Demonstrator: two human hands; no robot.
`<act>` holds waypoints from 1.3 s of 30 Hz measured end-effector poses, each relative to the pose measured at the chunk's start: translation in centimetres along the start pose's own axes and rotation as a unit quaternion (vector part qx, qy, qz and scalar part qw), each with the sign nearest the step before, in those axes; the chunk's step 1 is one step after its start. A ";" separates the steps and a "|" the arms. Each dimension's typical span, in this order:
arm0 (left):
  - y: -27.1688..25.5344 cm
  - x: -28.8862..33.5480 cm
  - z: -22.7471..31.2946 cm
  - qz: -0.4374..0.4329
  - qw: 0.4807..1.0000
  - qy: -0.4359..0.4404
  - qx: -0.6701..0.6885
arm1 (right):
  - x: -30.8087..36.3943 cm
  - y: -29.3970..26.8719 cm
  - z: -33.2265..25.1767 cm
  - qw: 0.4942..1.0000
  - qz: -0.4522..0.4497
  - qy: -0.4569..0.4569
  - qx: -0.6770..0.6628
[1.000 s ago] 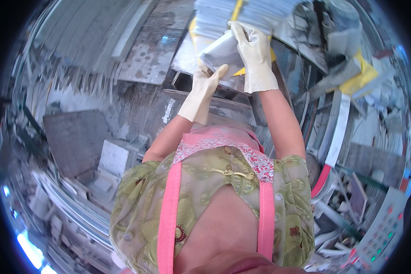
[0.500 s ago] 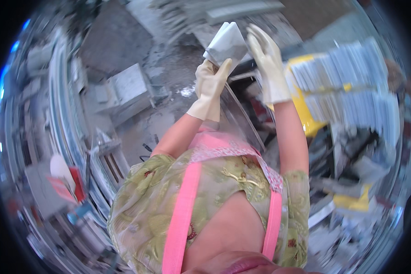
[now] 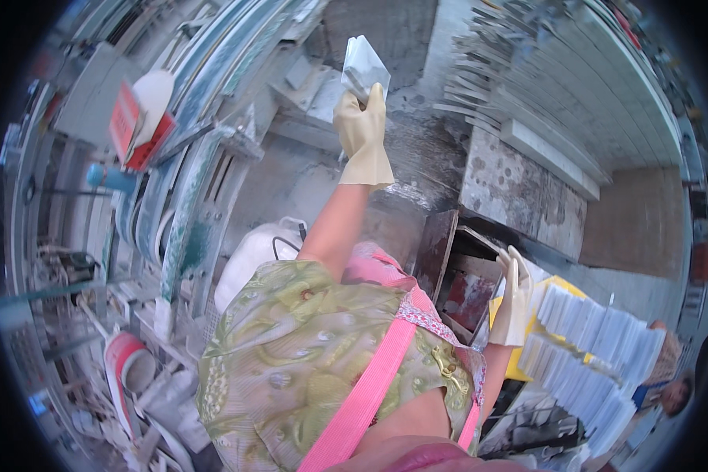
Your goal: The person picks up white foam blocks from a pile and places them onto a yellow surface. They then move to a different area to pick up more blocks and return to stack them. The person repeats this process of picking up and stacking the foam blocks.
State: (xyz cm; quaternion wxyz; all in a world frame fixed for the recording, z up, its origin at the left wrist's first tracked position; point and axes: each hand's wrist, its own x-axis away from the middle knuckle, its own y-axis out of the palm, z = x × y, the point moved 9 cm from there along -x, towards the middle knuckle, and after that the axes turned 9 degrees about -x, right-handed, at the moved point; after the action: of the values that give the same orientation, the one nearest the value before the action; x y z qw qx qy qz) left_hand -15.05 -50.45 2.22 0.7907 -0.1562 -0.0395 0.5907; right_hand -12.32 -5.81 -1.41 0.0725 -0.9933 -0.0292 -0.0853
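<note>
My left hand, in a cream rubber glove, is stretched far forward. It is closed round the lower end of a few thin, white-grey tile pieces, which stand up out of the grip with pointed tops. Off to the right and nearer my body is my right hand, gloved alike, with its fingers stretched out and nothing in it. Beside that hand lie rows of thin, pale tiles, packed on edge over a yellow sheet or crate.
A worn work table stands ahead, bearing long pale strips. Left, metal rails run beside a red box. A white container is near my left side. Another person shows at the far right.
My left hand has carried the tile pieces away from my right hand, farther out. The right hand has dropped back beside the stacked tiles. My view has swung, shifting the surroundings.
</note>
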 end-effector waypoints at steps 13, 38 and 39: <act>-9.1 -3.8 -8.5 0.178 0.983 -0.045 -0.001 | 0.9 1.4 3.5 0.995 -0.068 0.046 -0.050; -4.2 0.4 -9.3 -0.061 0.840 -0.252 0.476 | 2.4 0.5 7.6 0.991 -0.034 0.074 -0.106; -2.8 1.8 -8.4 -0.089 0.804 -0.283 0.516 | 2.4 0.5 7.3 0.991 -0.036 0.068 -0.112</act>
State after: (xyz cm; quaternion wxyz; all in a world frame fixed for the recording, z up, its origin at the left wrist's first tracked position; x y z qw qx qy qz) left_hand -9.86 -51.13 -5.10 0.7575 0.4528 0.0355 0.4690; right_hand -8.71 -5.06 -8.22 -0.0407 -0.9853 -0.0497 -0.1582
